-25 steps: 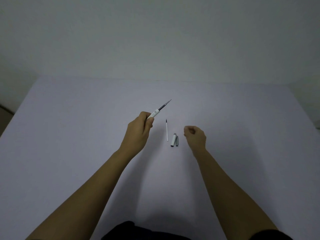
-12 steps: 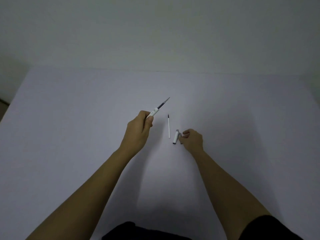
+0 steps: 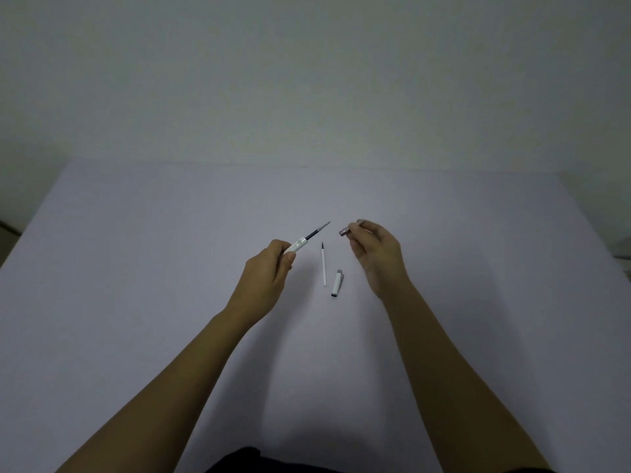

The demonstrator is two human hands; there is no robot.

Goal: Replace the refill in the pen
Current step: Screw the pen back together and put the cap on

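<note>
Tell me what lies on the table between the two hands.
In the head view, a loose white refill and, just right of it, the pen cap lie on the table between the left hand and right hand.

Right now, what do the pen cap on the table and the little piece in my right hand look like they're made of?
Pen cap: seemingly smooth white plastic with a grey, perhaps metallic, end; its even matte white suggests plastic. Small piece pinched in the right hand: a dull grey sheen suggests metal or metal-coated plastic, too small to tell.

Pen barrel mostly hidden in left hand, forearms cut off at bottom edge
</note>
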